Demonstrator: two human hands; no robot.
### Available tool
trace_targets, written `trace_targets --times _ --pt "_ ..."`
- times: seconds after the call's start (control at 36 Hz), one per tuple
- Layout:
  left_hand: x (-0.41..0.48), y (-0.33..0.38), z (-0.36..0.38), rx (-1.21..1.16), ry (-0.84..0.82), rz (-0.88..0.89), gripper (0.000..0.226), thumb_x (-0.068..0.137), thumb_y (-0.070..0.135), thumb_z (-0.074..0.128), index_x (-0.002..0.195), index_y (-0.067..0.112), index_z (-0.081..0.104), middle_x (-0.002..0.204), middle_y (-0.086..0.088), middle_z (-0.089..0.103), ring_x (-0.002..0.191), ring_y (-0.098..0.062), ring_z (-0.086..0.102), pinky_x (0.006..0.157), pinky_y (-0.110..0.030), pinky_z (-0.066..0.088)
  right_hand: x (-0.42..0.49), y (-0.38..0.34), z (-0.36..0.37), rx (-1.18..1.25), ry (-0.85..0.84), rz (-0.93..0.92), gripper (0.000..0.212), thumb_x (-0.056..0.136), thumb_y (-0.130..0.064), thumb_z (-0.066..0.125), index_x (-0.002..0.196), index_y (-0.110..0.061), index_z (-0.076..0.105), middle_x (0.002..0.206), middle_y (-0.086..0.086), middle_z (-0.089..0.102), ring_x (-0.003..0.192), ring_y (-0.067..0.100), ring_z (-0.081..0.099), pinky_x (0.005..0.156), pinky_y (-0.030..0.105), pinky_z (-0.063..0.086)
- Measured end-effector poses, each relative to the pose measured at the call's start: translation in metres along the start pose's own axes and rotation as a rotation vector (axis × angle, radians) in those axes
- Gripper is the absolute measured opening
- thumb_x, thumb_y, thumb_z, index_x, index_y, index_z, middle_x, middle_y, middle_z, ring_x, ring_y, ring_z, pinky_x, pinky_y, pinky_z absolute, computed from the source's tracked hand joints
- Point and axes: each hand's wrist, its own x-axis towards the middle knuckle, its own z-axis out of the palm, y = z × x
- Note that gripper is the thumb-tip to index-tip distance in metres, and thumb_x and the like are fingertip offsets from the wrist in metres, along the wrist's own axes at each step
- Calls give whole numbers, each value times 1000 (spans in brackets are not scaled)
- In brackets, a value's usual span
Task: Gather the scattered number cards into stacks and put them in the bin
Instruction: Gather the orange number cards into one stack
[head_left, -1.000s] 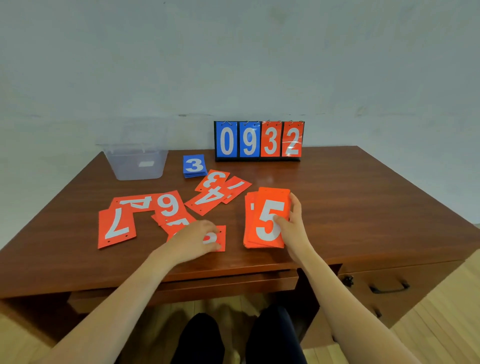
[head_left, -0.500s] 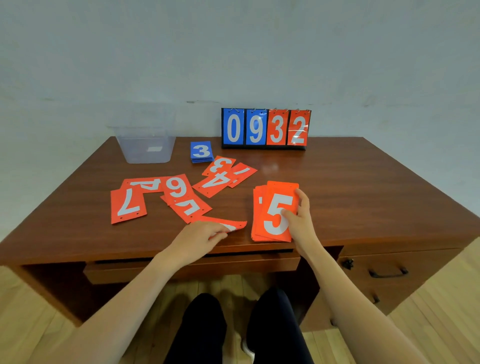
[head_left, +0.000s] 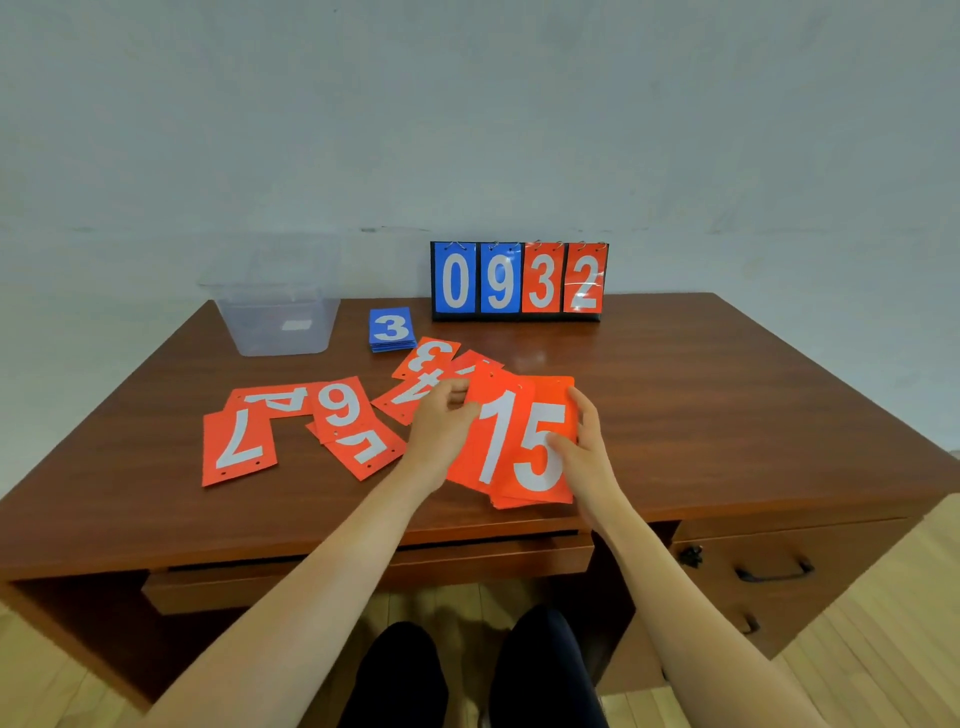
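A stack of red number cards (head_left: 550, 410) with a 5 on top lies near the desk's front edge, gripped by my right hand (head_left: 584, 457) along its right side. My left hand (head_left: 441, 426) pinches a red 1 card (head_left: 488, 441) and holds it over the stack's left part. Loose red cards lie to the left: a 7 (head_left: 239, 447), a 6 (head_left: 340, 408), another under them (head_left: 363, 447), and a 3 and 4 cluster (head_left: 423, 371) behind my left hand. A blue stack topped by a 3 (head_left: 392, 330) sits near the clear plastic bin (head_left: 280, 322) at the back left.
A flip scoreboard (head_left: 519, 280) reading 0932 stands at the back of the wooden desk (head_left: 727, 415), against the wall. A drawer front with a black handle (head_left: 774, 571) is at the lower right. My legs show below the desk edge.
My left hand picked a red 1 card off the desk by the front edge and carried it right onto the 5 stack. My right hand stayed on the stack.
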Motion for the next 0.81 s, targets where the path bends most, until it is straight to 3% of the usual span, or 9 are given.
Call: trace_targets --times 0.08,0.22,0.36,0.42,0.47,0.56,0.64,0.72,0.81 --pt "13 1 6 -38 -23 -70 32 90 12 58 122 15 54 106 5 56 84 -2 54 64 -15 45 8 1 -2 -16 -1 7 57 95 -17 53 141 -35 25 123 -12 45 99 8 56 68 18 53" --pt "43 2 10 -150 -24 -220 36 89 13 60 125 16 53 117 -1 55 102 -17 57 86 -34 51 28 3 -6 -68 15 21 56 97 -14 48 142 -34 22 125 -11 42 101 8 52 74 18 49" --pt "63 -5 26 -152 28 -180 28 90 12 59 116 16 52 112 -1 57 97 -15 59 79 -30 53 50 4 -4 -27 1 47 46 101 -23 41 141 -37 24 129 -10 42 103 8 54 72 18 51" --pt "68 -10 36 -66 64 -135 29 90 14 59 118 15 52 111 1 57 97 -11 56 78 -25 51 58 3 1 41 -4 77 44 99 -35 42 140 -38 27 125 -9 47 101 9 58 69 19 53" --pt "75 -16 42 51 95 -74 31 91 15 59 121 15 52 117 -1 57 103 -12 54 87 -27 48 66 2 7 69 -10 88 50 94 -42 49 139 -39 26 126 -7 48 103 12 60 73 25 55" --pt "88 -24 46 185 100 9 32 89 18 61 120 15 52 120 -2 56 107 -12 52 89 -25 44 78 4 16 -47 -13 37 66 88 -32 63 140 -39 23 133 -7 42 109 12 56 83 32 55" --pt "105 -35 37 365 122 68 44 88 24 63 128 14 47 132 -4 46 127 -21 39 103 -35 37 90 9 19 -66 14 25 66 90 -24 62 142 -37 21 134 -8 39 108 10 52 88 34 53" --pt "121 -50 17 664 100 14 56 92 30 55 140 10 34 147 -10 29 139 -27 20 113 -39 22 102 13 17 -48 69 54 63 94 -22 56 144 -35 20 142 -5 37 117 13 48 94 37 49" --pt "133 -65 -2 1006 -61 -105 66 95 41 46 147 10 19 156 -12 14 144 -30 4 118 -44 13 109 17 14 -76 113 90 61 96 -21 53 144 -35 19 146 -4 33 127 17 43 99 40 45"
